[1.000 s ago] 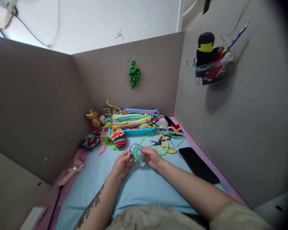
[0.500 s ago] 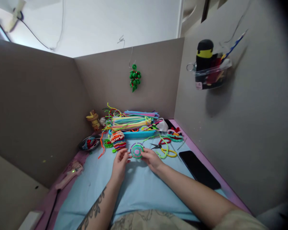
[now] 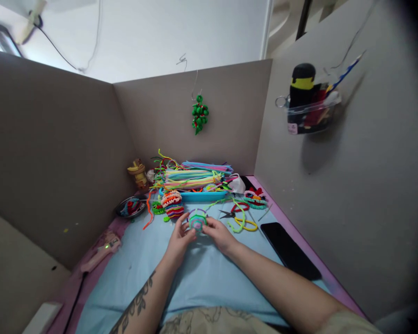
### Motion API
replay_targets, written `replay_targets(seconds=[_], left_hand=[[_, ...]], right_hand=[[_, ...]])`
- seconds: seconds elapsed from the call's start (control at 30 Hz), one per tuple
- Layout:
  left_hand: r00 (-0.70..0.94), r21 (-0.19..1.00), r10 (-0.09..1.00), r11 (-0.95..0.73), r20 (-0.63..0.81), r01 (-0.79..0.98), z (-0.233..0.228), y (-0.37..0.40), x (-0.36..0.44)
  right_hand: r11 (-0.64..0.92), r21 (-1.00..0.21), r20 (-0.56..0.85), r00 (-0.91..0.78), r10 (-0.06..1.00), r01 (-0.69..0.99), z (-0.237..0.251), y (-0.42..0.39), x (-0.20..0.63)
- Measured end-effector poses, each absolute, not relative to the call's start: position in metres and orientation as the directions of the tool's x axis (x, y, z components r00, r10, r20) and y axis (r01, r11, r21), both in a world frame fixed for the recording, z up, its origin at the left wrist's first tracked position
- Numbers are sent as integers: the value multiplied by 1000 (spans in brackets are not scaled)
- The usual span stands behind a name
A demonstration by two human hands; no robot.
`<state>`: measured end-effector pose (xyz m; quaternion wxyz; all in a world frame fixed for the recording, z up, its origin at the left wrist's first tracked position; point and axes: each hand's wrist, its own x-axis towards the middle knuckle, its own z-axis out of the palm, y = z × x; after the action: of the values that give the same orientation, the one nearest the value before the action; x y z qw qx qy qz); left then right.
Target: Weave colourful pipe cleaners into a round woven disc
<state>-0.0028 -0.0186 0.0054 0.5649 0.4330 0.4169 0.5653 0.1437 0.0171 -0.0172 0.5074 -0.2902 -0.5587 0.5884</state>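
Between my hands, above the blue cloth, is a round disc coiled from pipe cleaners, in rings of green, pink and purple. My left hand grips its left edge, fingers behind and thumb at the lower front. On the right edge my right hand pinches it between thumb and fingers. Just beyond the left hand stands a striped pipe-cleaner piece in orange, cream, red and purple. Scissors with red and yellow handles lie open to the right, beside a loose light-green pipe cleaner.
Bundles of pastel pipe cleaners lie over a blue tray at the back. A dark bowl and a pink glue gun are at left. A black phone lies right. Grey partitions enclose the table.
My left hand has moved right and closed on the disc's left edge. The disc has tilted, while my right hand keeps hold of it. The view has shifted slightly.
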Motion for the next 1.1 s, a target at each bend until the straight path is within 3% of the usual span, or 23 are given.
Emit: replay_targets(seconds=[0.13, 0.33, 0.53, 0.6, 0.7, 0.87, 1.03, 1.1], left_hand=[[-13, 944, 1000, -17, 14, -328, 6, -19, -1], [-152, 912, 986, -2, -67, -411, -2, -10, -12], [-99, 881, 984, 88, -151, -465, -2, -10, -14], [-73, 882, 987, 93, -142, -462, -1, -11, -13], [-50, 887, 987, 112, -150, -448, 0, -12, -12], [-44, 858, 983, 132, -177, -496, 0, -11, -12], [-112, 796, 989, 8, -95, -605, 1, -8, -12], [-121, 770, 990, -17, -78, -637, 0, -7, -12]], right_hand=[[305, -951, 307, -273, 912, -49, -20, 12, 142], [329, -943, 332, -128, 935, -43, -15, 12, 144], [276, -960, 272, 81, 959, -45, 14, 70, 153], [325, -943, 328, 36, 944, 67, 27, 96, 152], [387, -806, 369, -131, 920, 448, 45, 133, 142], [455, -675, 339, -304, 890, 581, 66, 181, 106], [557, -528, 398, -392, 829, 641, 81, 203, 58], [600, -342, 416, -456, 787, 723, 84, 205, 43]])
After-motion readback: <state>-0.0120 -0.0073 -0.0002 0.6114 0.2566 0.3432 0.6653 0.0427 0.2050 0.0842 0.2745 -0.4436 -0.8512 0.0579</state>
